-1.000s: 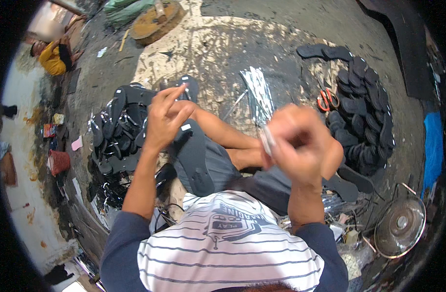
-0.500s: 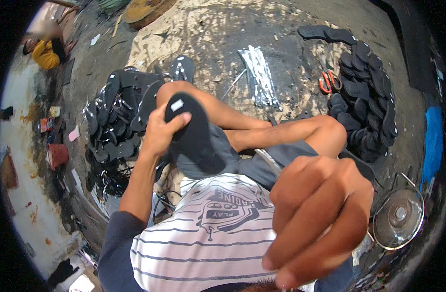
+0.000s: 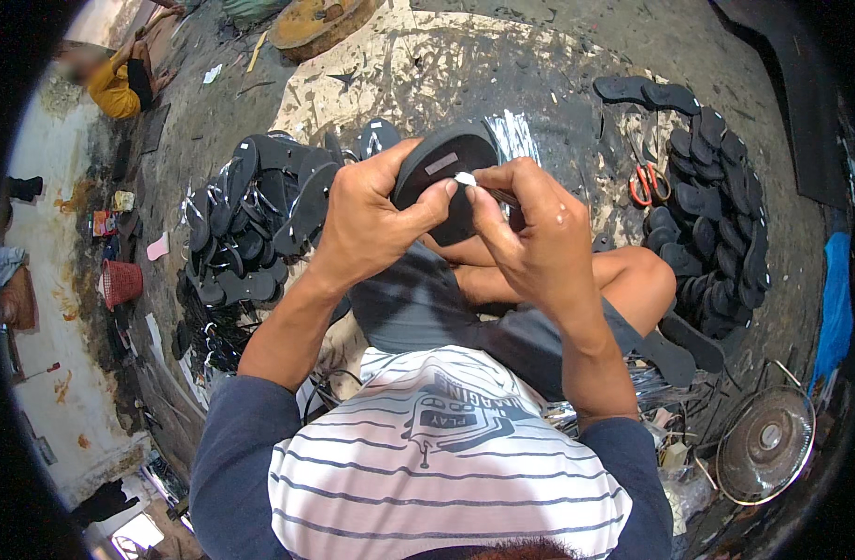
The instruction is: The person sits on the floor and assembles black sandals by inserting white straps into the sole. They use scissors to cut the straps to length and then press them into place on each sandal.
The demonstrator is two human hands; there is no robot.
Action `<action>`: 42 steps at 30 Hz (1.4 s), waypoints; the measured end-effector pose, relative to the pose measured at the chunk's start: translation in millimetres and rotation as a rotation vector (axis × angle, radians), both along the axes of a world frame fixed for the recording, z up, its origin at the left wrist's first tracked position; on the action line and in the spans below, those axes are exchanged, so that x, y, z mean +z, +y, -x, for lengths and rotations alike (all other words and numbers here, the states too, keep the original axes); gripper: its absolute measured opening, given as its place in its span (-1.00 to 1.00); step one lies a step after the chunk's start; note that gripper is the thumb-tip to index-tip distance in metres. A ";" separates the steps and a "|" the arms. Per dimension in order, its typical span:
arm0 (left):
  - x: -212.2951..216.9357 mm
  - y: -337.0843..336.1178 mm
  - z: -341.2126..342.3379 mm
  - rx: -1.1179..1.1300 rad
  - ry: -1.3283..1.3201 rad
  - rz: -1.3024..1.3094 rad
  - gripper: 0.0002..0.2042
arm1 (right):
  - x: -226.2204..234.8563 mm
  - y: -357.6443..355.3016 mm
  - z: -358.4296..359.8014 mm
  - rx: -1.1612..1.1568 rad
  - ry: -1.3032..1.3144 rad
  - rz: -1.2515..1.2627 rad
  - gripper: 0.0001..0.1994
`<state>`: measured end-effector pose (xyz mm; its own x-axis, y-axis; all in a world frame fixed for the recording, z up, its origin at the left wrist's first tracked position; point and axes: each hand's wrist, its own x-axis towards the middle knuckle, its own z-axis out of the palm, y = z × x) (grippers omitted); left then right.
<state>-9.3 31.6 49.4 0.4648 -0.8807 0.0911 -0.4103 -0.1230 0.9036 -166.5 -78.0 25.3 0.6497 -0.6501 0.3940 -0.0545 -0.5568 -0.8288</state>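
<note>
My left hand [image 3: 376, 210] is closed around a black sandal sole [image 3: 446, 149], raised above my lap and tilted. A greyish rectangular patch [image 3: 441, 164] shows on its face. Against the sole, my right hand [image 3: 539, 224] pinches a small white label [image 3: 466, 178] between thumb and forefinger. My left thumb tip lies right beside that label. Something thin and dark shows under the right fingers, too hidden to name.
Sandals with shiny straps [image 3: 227, 233] are heaped at left. Black soles [image 3: 712, 196] lie in overlapping rows at right, near orange-handled scissors [image 3: 649, 184]. Silvery strips [image 3: 515, 135] lie ahead, a round fan [image 3: 768, 437] at lower right. Another person [image 3: 118, 91] sits at far left.
My right hand has moved from close in front of me to the sole. The sole has been lifted and turned. The white label, flat on the sole before, is now between my right fingers.
</note>
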 end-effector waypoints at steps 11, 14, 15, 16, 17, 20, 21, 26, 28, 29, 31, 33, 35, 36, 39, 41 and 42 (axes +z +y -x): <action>-18.5 -11.9 22.4 0.011 -0.499 0.205 -0.52 | -16.0 -4.3 -12.5 -0.082 -0.005 0.085 -0.85; -35.7 -9.5 20.8 -0.004 -0.244 0.085 -0.45 | -39.3 -12.5 -17.1 -0.056 0.028 0.019 -0.85; -37.2 -12.4 16.3 -0.021 -0.226 0.063 -0.44 | -43.4 -13.9 -16.6 -0.050 0.044 -0.005 -0.85; -38.8 -14.7 12.3 -0.037 -0.207 0.041 -0.43 | -43.8 -13.9 -15.6 -0.059 0.049 -0.009 -0.84; -42.4 -17.9 9.4 -0.046 -0.157 0.045 -0.42 | -44.0 -13.9 -14.5 -0.069 0.053 -0.013 -0.84; -49.0 -20.3 16.0 -0.015 -0.063 0.087 -0.42 | -42.9 -11.9 -16.1 -0.095 0.060 -0.025 -0.83; -48.0 -23.8 22.8 0.000 -0.053 0.123 -0.42 | -42.0 -11.4 -15.7 -0.108 0.065 -0.028 -0.83; -67.4 -24.2 8.4 -0.085 -0.176 0.135 -0.41 | -48.3 -20.3 -13.1 -0.039 0.011 -0.045 -0.84; -59.0 -25.2 8.5 -0.025 -0.086 0.101 -0.41 | -50.0 -21.8 -15.8 -0.049 -0.004 -0.050 -0.84; -60.2 -27.3 12.7 -0.011 -0.066 0.116 -0.42 | -48.4 -21.3 -16.9 -0.071 0.022 -0.092 -0.84; -56.0 -28.7 18.3 -0.014 -0.093 0.074 -0.42 | -44.5 -20.0 -18.2 -0.097 0.096 -0.129 -0.83; -66.2 -29.2 16.3 -0.025 -0.093 0.133 -0.43 | -54.2 -20.9 -17.3 -0.074 0.080 -0.095 -0.84; -69.5 -29.8 11.3 -0.018 -0.085 0.157 -0.43 | -57.5 -23.8 -14.5 -0.067 0.060 -0.088 -0.84; -64.4 -30.8 9.4 -0.004 -0.074 0.150 -0.43 | -52.7 -24.7 -11.5 -0.069 0.051 -0.101 -0.84; -50.7 -34.8 19.6 -0.020 -0.112 0.136 -0.42 | -56.4 -27.2 -15.0 -0.123 0.086 -0.061 -0.82; -47.5 -34.0 19.0 -0.059 -0.188 0.126 -0.39 | -59.5 -30.4 -16.2 -0.139 0.135 -0.004 -0.80; -46.1 -32.1 19.8 -0.076 -0.225 0.118 -0.38 | -60.9 -31.9 -14.9 -0.125 0.163 0.022 -0.80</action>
<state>-29.1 -0.5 3.3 0.3536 -0.8896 0.2890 -0.6068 0.0169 0.7946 -151.6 -109.9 -35.6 0.6209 -0.7219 0.3054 -0.2564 -0.5553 -0.7912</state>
